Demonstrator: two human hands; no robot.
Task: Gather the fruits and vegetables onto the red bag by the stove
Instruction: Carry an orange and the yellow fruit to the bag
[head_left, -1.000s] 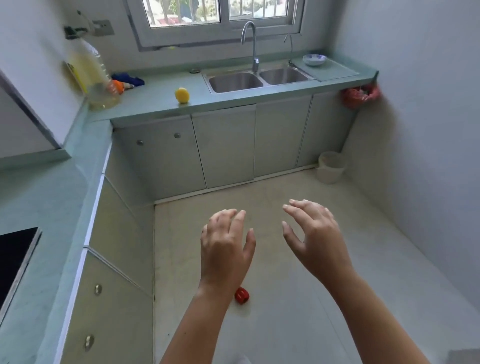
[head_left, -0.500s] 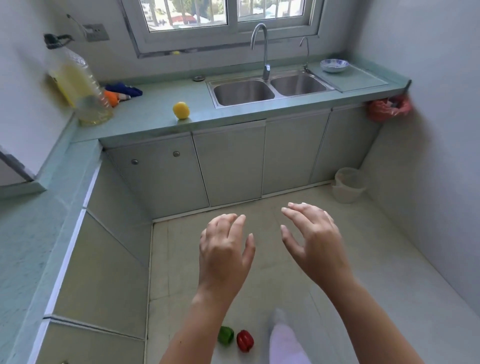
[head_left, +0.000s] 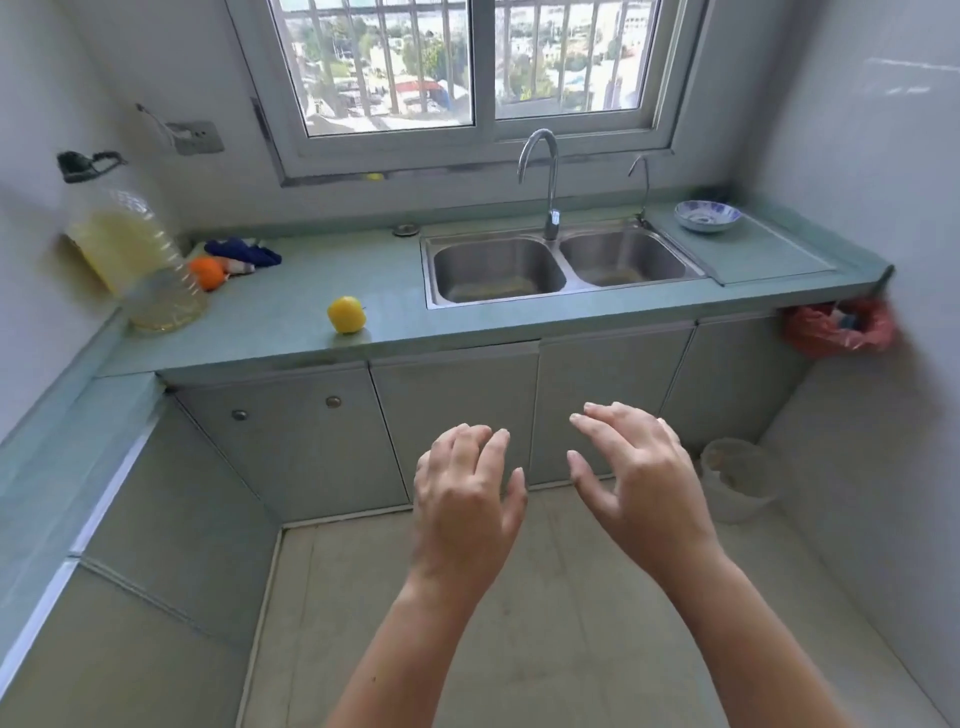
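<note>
Empty and loosely spread, your left grip (head_left: 467, 493) and right grip (head_left: 639, 488); the yellow fruit (head_left: 346, 314) on the far counter (head_left: 291, 332) looks light and smooth, so cup it whole.

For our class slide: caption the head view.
Empty left hand and right hand hover before a counter bearing yellow fruit and orange.

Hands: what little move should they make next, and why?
Probably reach the left hand to the yellow fruit on the counter: it and the right hand are open and empty, and that fruit sits alone near the front edge.
</note>
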